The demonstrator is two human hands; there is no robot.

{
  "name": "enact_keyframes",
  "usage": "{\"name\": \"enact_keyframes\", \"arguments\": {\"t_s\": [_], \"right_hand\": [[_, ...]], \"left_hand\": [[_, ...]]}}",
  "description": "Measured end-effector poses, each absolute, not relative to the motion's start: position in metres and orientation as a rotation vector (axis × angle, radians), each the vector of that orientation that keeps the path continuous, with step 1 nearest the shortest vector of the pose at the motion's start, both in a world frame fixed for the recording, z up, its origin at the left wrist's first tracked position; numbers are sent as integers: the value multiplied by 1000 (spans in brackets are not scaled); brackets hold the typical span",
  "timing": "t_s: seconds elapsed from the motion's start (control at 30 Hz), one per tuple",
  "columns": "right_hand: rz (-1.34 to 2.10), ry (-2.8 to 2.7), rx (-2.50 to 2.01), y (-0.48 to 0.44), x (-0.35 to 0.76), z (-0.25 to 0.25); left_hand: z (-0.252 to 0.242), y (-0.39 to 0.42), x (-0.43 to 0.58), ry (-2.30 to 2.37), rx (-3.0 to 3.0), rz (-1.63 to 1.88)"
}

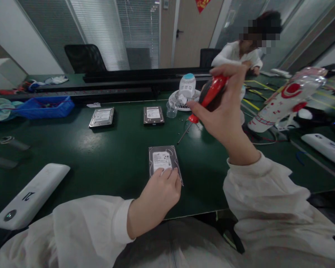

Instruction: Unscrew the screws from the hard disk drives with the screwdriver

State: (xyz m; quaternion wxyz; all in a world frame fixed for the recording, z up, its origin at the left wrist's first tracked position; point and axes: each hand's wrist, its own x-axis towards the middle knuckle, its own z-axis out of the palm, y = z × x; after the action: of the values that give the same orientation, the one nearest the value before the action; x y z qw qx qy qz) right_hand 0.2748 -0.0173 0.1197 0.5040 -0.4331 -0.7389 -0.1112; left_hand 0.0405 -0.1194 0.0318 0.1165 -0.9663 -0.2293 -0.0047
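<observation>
Toward the near edge of the surface, the hard drive is covered at its near end by the left grip, the closer one; whether it is pinched cannot be told, its long axis pointed at the far edge. Rightward, the screwdriver is clasped in the right grip, tip slanted down-left, seen just beside the drive's far right corner.
</observation>
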Motion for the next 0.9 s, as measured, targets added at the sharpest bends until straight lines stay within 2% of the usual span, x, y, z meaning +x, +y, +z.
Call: {"name": "enact_keyframes", "arguments": {"t_s": [0.27,0.9], "right_hand": [[-411,-1938,-768,17,277,77],[-366,-1890,-784,14,271,79]], "left_hand": [[20,-123,36,-614,-2703,-265],[17,-117,36,-596,-2700,-391]]}}
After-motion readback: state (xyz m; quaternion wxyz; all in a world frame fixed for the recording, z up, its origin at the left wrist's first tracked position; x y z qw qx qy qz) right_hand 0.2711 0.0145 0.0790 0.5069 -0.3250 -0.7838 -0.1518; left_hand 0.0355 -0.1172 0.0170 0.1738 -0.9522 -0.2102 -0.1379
